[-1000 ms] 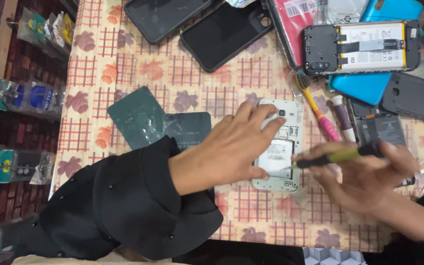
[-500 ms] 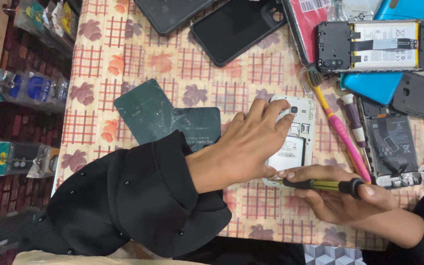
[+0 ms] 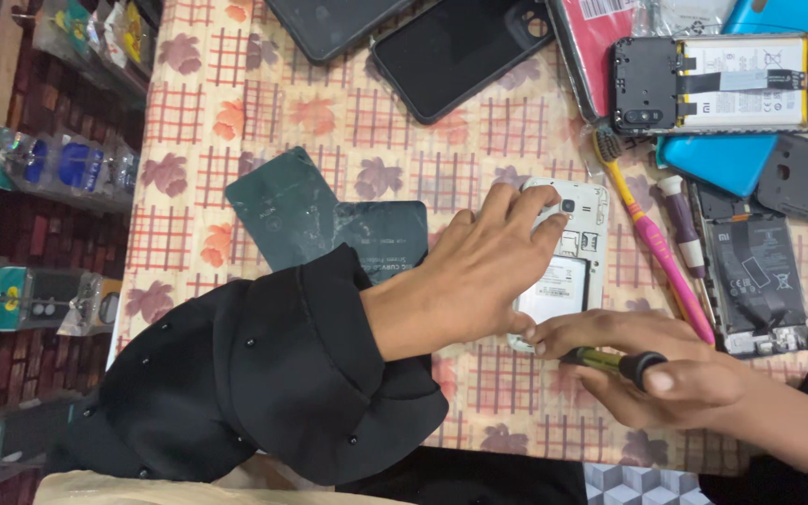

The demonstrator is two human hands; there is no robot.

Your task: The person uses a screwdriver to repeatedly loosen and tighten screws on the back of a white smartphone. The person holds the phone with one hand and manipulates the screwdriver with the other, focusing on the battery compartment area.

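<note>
A white phone (image 3: 568, 257) lies open with its back off on the patterned tablecloth (image 3: 264, 112). My left hand (image 3: 479, 271) rests flat over it, fingers spread and pressing it down, the black sleeve trailing to the lower left. My right hand (image 3: 666, 369) grips a small screwdriver (image 3: 614, 362) with a yellow-green shaft and black cap. Its tip is at the phone's near corner, hidden by my fingers.
Two dark green back panels (image 3: 329, 229) lie left of my left wrist. A yellow-pink toothbrush (image 3: 652, 243), an opened dark phone (image 3: 755, 276), another opened phone with a yellow-edged battery (image 3: 722, 84), a blue case (image 3: 717, 164) and black phones (image 3: 460, 51) crowd the far right. The table edge runs along the left.
My right hand has brought the screwdriver from the right in to the white phone's near corner. My left hand has stayed pressed on the phone. The camera has moved closer.
</note>
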